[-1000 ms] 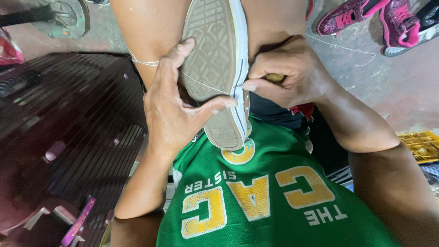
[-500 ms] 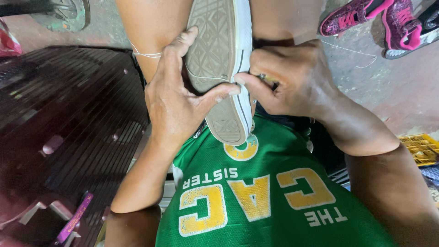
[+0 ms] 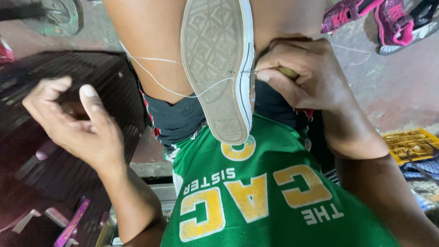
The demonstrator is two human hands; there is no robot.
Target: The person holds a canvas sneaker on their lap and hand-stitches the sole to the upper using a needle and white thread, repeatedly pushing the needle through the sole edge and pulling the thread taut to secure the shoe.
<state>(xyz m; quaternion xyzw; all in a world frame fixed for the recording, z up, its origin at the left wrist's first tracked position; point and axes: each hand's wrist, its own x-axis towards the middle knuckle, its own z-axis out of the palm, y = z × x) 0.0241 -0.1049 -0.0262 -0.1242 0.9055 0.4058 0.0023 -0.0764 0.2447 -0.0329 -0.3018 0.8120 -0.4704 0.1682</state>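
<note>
A sneaker point(image 3: 219, 68) stands sole-up between the person's bare knees, its toe end pointing down toward the green jersey point(image 3: 270, 196). The outsole is grey-tan rubber, worn and dusty, moulded in a diamond tread, with a white sidewall carrying a thin dark stripe along the right edge. A pale thread point(image 3: 160, 82) runs from that right edge across the sole and the left thigh, out toward the left. The right hand point(image 3: 302, 73) is pressed against the sneaker's right sidewall, fingers curled shut around a small yellowish tool handle point(image 3: 288, 72), forefinger tip touching the white rubber where the thread meets it. The left hand point(image 3: 75, 121) is well apart from the shoe, over a dark slatted surface point(image 3: 50, 82); its fingers are curled inward with the thumb raised, and whether it pinches the thread end cannot be told. Between the left hand and the sneaker lies open room, crossed only by the thread. To the right the concrete floor point(image 3: 388, 91) is bare near the arm, with pink shoes point(image 3: 379, 20) at the top edge and a yellow crate point(image 3: 411, 144) just beside the right forearm.
</note>
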